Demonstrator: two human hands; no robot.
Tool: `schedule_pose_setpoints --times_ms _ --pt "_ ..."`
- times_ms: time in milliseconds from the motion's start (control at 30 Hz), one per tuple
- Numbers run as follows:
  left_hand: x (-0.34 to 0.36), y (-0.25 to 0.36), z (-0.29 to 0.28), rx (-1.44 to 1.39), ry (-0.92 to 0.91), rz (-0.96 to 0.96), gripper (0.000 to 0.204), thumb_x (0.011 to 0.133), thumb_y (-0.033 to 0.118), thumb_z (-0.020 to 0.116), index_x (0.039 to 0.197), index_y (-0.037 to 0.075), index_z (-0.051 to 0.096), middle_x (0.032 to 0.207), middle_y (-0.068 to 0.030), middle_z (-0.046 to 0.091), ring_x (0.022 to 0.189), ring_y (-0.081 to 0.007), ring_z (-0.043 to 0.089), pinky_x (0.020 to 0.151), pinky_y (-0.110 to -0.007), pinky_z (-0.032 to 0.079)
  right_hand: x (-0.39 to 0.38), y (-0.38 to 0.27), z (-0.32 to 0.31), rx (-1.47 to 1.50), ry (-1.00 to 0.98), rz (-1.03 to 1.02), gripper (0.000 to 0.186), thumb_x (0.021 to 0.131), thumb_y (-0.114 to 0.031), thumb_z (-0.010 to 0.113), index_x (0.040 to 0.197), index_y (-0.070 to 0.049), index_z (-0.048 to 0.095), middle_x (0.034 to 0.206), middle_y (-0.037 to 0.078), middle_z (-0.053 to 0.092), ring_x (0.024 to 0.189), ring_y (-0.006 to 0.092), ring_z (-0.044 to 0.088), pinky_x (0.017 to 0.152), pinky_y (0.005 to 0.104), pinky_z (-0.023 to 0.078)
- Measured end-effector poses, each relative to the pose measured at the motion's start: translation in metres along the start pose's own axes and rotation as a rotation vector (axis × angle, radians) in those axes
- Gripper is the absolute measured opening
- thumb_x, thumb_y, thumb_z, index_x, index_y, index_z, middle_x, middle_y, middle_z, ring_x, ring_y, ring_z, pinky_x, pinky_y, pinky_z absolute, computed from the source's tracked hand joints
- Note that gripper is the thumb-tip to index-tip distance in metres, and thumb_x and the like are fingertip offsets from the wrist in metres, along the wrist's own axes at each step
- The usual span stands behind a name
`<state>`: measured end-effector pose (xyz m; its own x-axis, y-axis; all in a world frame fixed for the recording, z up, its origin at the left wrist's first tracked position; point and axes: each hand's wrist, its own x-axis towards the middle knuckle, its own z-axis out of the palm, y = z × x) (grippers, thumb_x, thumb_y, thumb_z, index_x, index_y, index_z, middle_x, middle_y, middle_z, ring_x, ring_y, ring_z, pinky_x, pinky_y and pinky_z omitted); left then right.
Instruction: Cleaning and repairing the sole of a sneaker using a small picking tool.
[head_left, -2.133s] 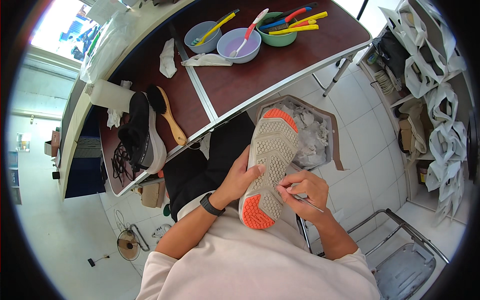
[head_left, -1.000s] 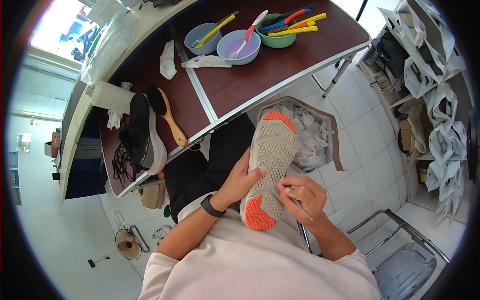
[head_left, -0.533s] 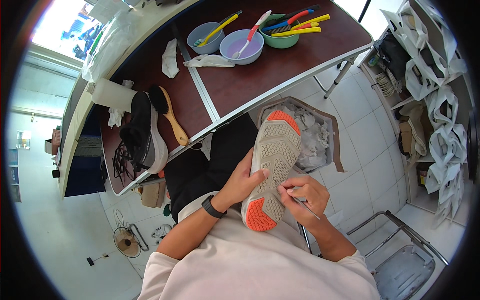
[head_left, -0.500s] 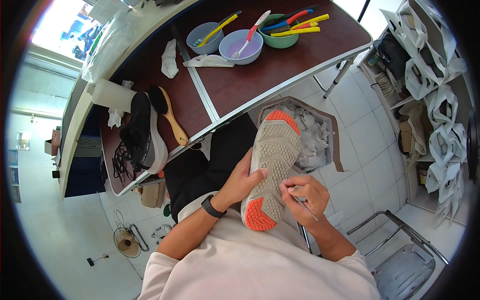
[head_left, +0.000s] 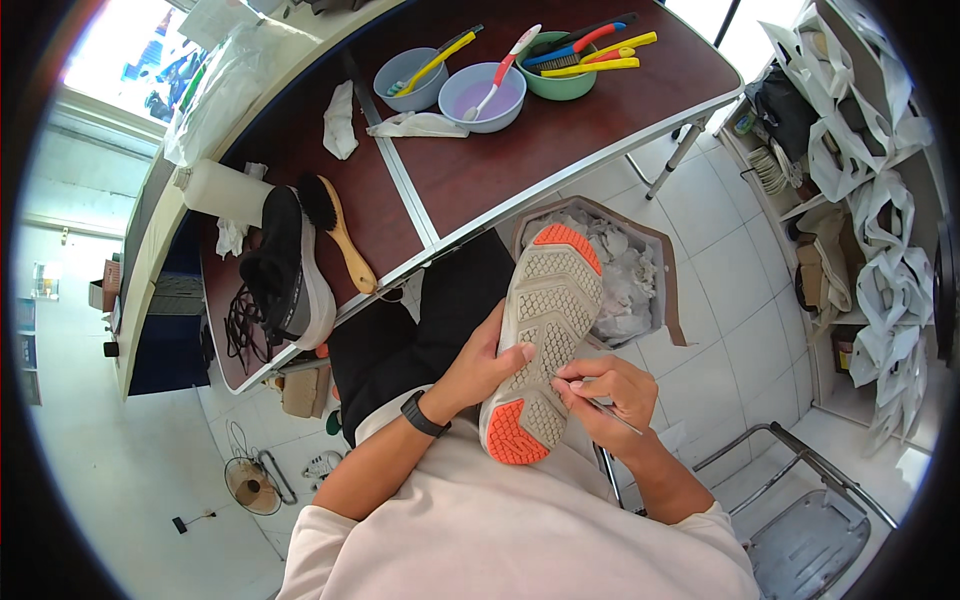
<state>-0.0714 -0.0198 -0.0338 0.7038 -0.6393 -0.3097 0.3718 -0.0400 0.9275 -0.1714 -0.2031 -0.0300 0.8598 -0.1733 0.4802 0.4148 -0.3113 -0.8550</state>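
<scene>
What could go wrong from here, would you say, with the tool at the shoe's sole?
The thin tool in the right hand might slip off the held shoe and catch the left hand, whose thumb lies on the sole. Also, the black shoe sits at the edge of the table, so a bump could perhaps knock it off.
</scene>
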Motion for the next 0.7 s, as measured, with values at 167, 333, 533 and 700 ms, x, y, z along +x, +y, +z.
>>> schedule_pose_setpoints --times_ms 167,333,533,700 --pt "-0.001 -0.001 -0.001 0.001 -0.015 0.016 0.069 0.091 0.014 0.061 0.151 -0.002 0.032 0.139 -0.0134 0.052 0.129 -0.0189 0.049 0.11 -0.034 0.039 0.006 0.002 0.003 -0.021 -0.004 -0.067 0.031 0.075 0.008 0.083 0.083 -0.007 0.056 0.089 0.014 0.075 0.074 0.0211 0.074 0.061 0.0282 0.058" --pt "-0.001 0.003 0.002 0.0 -0.005 0.019 0.067 0.091 0.013 0.061 0.15 -0.002 0.034 0.138 -0.0134 0.053 0.127 -0.0187 0.05 0.109 -0.034 0.04 0.003 -0.001 0.01 -0.166 0.122 -0.118 0.03 0.074 0.008 0.083 0.083 -0.004 0.057 0.089 0.012 0.075 0.071 0.0203 0.072 0.058 0.0281 0.057" --pt "0.001 0.001 0.004 0.019 0.013 0.022 0.064 0.091 0.014 0.061 0.147 -0.003 0.037 0.134 -0.0135 0.055 0.124 -0.0185 0.052 0.107 -0.034 0.041 -0.002 -0.002 0.004 0.022 0.079 0.003 0.029 0.076 0.007 0.082 0.082 -0.006 0.057 0.089 0.012 0.075 0.071 0.0204 0.072 0.06 0.0284 0.056" --pt "0.001 0.004 0.007 0.078 0.031 0.021 0.066 0.091 0.015 0.062 0.148 -0.004 0.036 0.134 -0.0155 0.055 0.124 -0.0201 0.053 0.107 -0.034 0.042 -0.001 -0.005 0.002 0.043 0.059 0.088 0.028 0.077 0.005 0.083 0.08 -0.006 0.057 0.088 0.011 0.075 0.071 0.02 0.072 0.06 0.0285 0.055"
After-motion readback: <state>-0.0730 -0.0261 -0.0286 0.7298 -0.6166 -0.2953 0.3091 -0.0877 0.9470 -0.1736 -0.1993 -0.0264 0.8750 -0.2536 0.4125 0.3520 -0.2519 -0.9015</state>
